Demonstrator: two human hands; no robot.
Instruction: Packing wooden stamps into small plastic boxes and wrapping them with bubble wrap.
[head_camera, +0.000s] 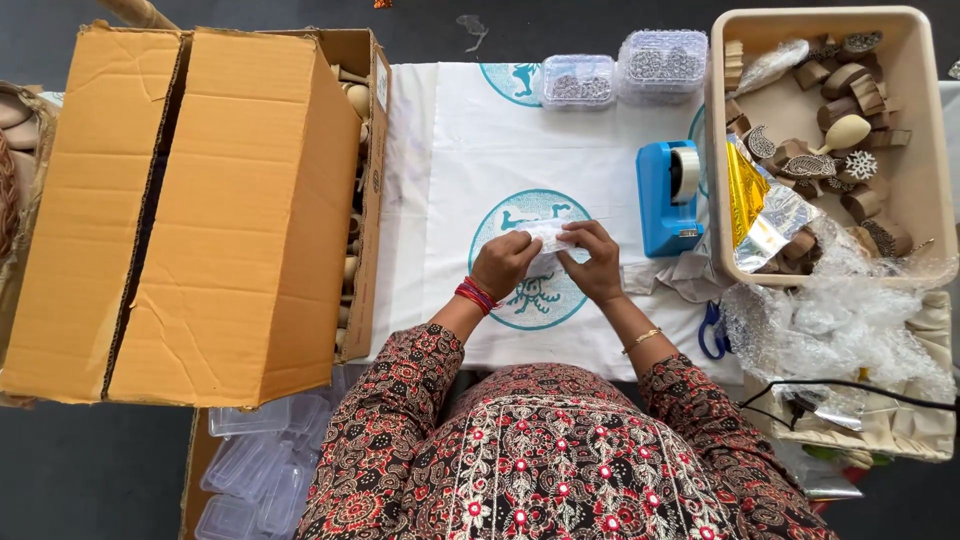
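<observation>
At far left a large brown cardboard box (190, 210) lies on the bench, wooden pieces showing at its open end. On the white cloth with teal printed roundels (450, 150), the left hand (503, 262) and right hand (597, 262) meet over a small white paper-wrapped packet (549, 234); each hand's grip is pinched narrow on it, holding an end above the middle roundel. The wrapping looks partly folded, though its closure is hard to make out. Just right stands a blue tape dispenser (667, 197), untouched. Further right, a beige plastic tub (925, 170) holds many carved wooden blocks (808, 166), unwrapped, with crumpled bubble wrap (830, 320) below.
</observation>
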